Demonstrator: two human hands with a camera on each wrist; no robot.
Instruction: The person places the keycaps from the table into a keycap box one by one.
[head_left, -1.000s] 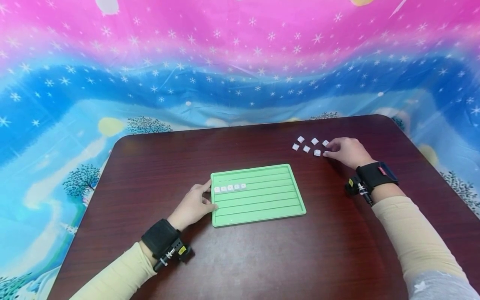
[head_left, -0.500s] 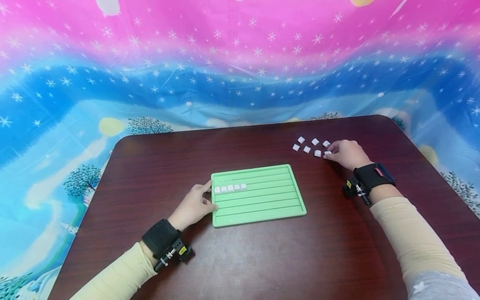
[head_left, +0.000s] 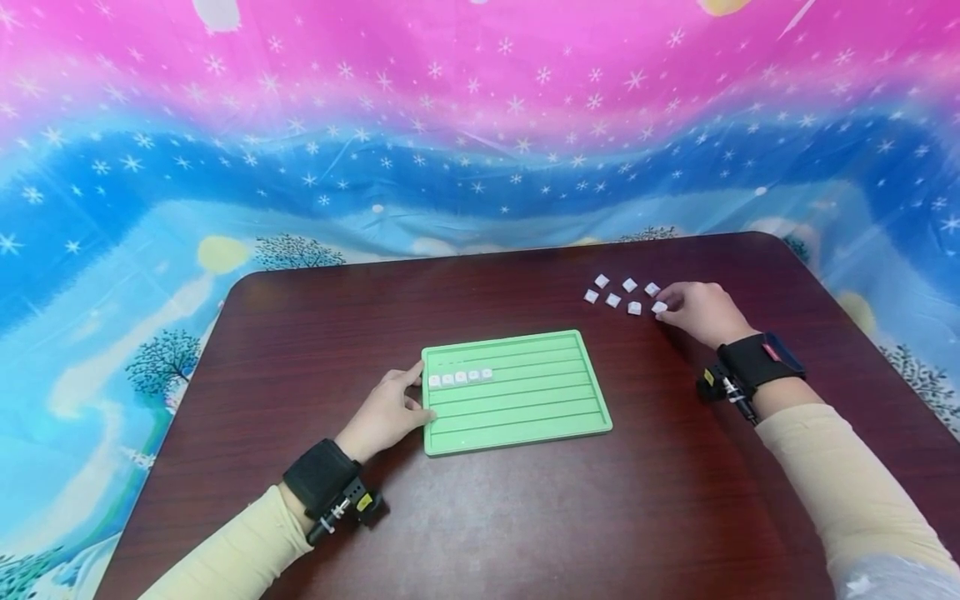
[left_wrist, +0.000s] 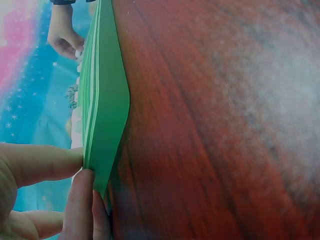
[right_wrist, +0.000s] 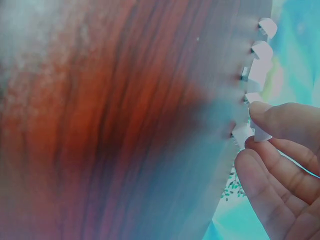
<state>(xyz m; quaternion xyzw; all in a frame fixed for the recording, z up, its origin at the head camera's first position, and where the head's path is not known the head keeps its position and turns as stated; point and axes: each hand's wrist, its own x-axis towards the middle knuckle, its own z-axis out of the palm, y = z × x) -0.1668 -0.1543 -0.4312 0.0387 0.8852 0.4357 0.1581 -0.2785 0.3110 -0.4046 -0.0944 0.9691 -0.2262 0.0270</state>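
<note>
A light-green ridged tray (head_left: 517, 417) lies on the table, with a short row of white keycaps (head_left: 461, 377) along one of its grooves at the left. My left hand (head_left: 382, 415) grips the tray's left edge; in the left wrist view its thumb and fingers (left_wrist: 80, 205) meet at the rim. At the back right, my right hand (head_left: 701, 312) pinches a white keycap (head_left: 659, 307) between thumb and fingertips. The right wrist view shows that keycap (right_wrist: 261, 133) tilted under the thumb. Several more loose keycaps (head_left: 613, 300) lie just left of the right hand.
The dark reddish-brown table (head_left: 525, 517) has a rounded far edge close behind the loose keycaps. A pink and blue snowflake-patterned cloth (head_left: 465, 167) hangs behind it. Each wrist carries a black strap with a small camera.
The right hand has closed its fingertips on the nearest keycap at the right end of the loose group and tilted it, shifting slightly right. The left hand and tray have stayed still.
</note>
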